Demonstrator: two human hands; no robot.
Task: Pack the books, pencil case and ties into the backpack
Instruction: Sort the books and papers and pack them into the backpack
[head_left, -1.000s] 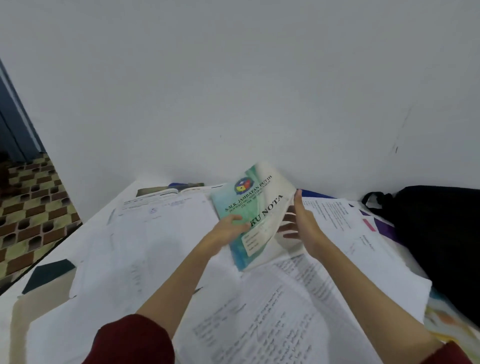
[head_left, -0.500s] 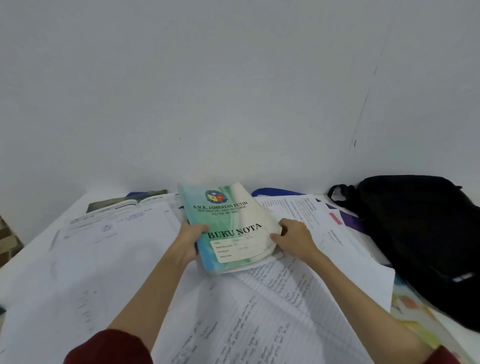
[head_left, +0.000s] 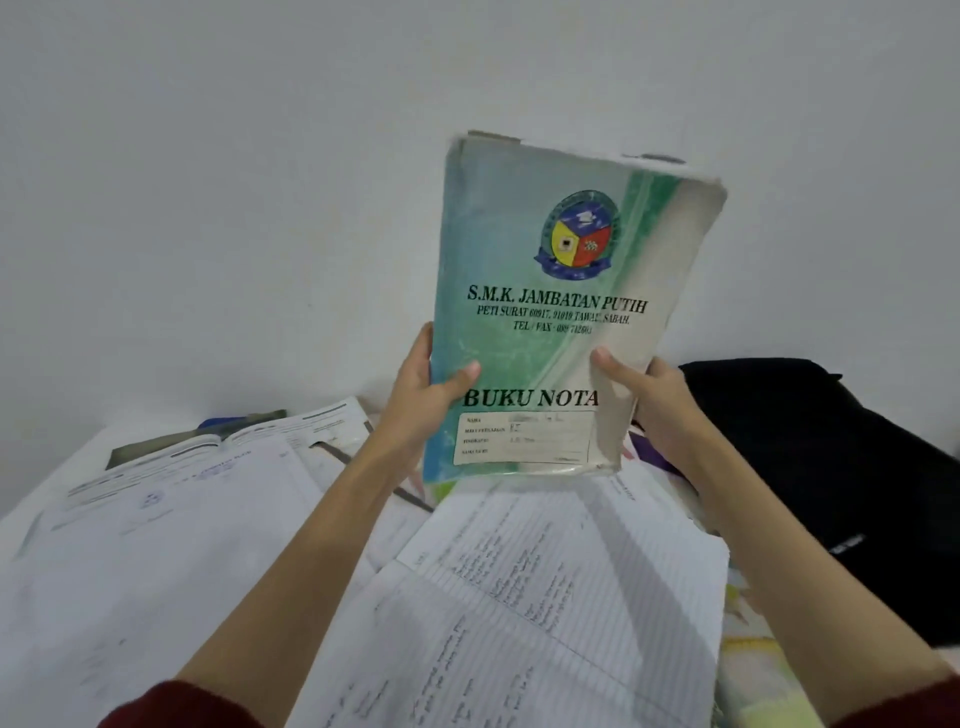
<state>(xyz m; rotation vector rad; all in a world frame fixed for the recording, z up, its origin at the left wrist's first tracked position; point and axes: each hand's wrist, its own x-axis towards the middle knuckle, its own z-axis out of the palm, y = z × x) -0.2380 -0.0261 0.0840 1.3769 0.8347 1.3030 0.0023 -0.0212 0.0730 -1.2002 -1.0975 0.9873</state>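
Note:
A green and white notebook (head_left: 545, 322) marked "BUKU NOTA" stands upright in the air before the wall, its cover facing me. My left hand (head_left: 415, 400) grips its lower left edge with the thumb on the cover. My right hand (head_left: 660, 400) grips its lower right edge, thumb on the front as well. The black backpack (head_left: 831, 478) lies to the right on the surface, partly behind my right forearm. Open books and lined written pages (head_left: 545, 597) are spread beneath my arms. No pencil case or tie can be made out.
An open printed book (head_left: 218, 452) lies at the back left over a dark cover (head_left: 171, 447). Purple and colourful sheets (head_left: 753, 670) peek out at the right by the backpack. A plain white wall rises close behind everything.
The notebook went from lying low over the papers to being lifted upright and closer to my face, both hands holding its lower edges. The view swung right, bringing the backpack more into sight.

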